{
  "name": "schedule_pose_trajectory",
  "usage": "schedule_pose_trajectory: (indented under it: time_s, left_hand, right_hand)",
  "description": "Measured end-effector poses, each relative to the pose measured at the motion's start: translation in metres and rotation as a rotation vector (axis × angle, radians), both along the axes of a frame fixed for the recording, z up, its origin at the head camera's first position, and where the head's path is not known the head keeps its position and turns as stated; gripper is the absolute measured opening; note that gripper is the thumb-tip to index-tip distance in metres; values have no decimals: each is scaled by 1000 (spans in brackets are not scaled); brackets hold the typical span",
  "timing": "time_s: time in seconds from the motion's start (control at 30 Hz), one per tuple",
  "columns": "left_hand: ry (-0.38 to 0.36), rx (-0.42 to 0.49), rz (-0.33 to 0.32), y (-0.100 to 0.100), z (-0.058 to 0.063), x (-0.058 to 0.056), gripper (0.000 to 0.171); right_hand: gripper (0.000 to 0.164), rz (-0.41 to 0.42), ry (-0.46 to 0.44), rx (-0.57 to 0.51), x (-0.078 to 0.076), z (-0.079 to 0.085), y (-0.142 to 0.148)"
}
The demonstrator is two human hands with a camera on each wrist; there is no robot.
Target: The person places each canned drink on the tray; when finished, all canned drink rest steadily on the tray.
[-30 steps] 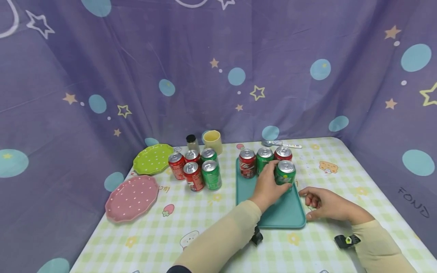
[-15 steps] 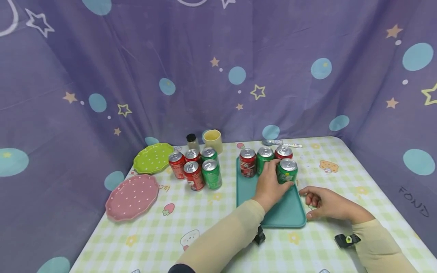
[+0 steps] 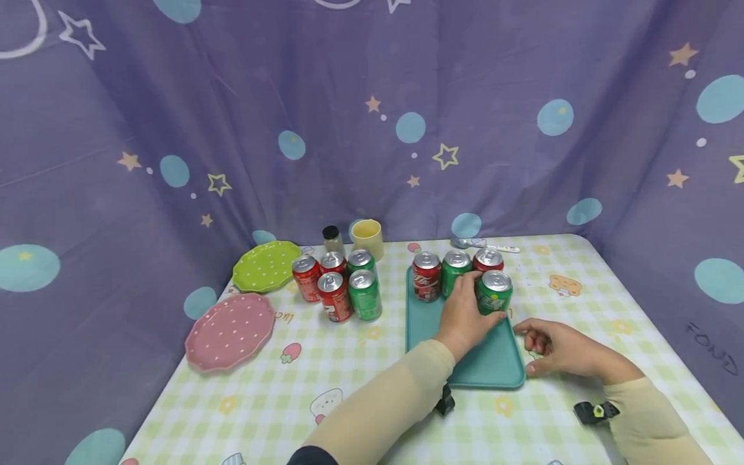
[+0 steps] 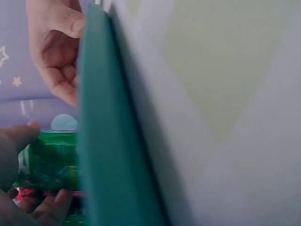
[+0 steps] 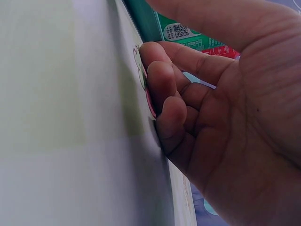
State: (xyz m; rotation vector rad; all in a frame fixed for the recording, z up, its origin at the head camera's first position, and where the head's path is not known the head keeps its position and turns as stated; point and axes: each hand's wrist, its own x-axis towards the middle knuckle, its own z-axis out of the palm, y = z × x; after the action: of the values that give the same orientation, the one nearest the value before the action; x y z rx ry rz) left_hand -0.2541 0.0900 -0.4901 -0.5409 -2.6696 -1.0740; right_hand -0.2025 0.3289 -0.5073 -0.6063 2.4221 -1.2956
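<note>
A table [image 3: 279,400] spread with a green-and-white checked cloth [image 3: 349,352], a teal tray [image 3: 488,361] that lay on it, five upright cans [image 3: 336,302] left of that, pink plate [image 3: 229,332] and green plate [image 3: 266,266] farther left, yellow cup [image 3: 368,243], black-lidded jar [image 3: 333,241] and spoon [image 3: 480,245] toward the back.

Creased purple cloth [image 3: 494,77], printed with stars and ovals, hangs behind a checked, apparently fabric-covered table [image 3: 343,361].

left grip [image 3: 465,318]: holding, thumb [image 3: 491,320] opposite fingers [image 3: 468,280] | right grip [image 3: 559,352]: loosely curled
</note>
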Motion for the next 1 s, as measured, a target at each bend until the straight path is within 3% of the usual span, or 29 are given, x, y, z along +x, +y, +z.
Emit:
schedule_pose_trajectory:
  time_s: [0.1,0.23,0.33,0.43,0.57,0.67,0.77,0.83,0.9,1.0]
  left_hand:
    - [7,38,-23,-5,7,4,86]
    - [153,170,-76,-29,27,9,65]
    - [294,277,-139,-57,46,13,56]
    - [383,340,-185,-90,64,18,54]
    - [453,376,-155,-140,79,21,52]
    - [466,415,-72,-182,79,17,51]
    - [442,445,31,-222,69,7,51]
    - [401,477,85,-240,67,6,51]
    - [350,502,128,-254,57,0,54]
    - [252,551,140,-266,43,-6,61]
  right_hand:
    - [76,0,7,-5,3,1,3]
    - [76,-1,5,-15,3,2,4]
    - [76,-2,3,-20,1,2,1]
    - [75,0,5,-16,0,0,0]
    - [74,6,12,-9,1,-1,-2]
    - [74,7,14,-11,2,1,-3]
    - [74,9,15,-13,2,2,-3]
    - [73,11,19,-12,2,2,-2]
    - [74,14,23,-15,2,1,-1]
    - [73,20,29,-24,1,-2,-1]
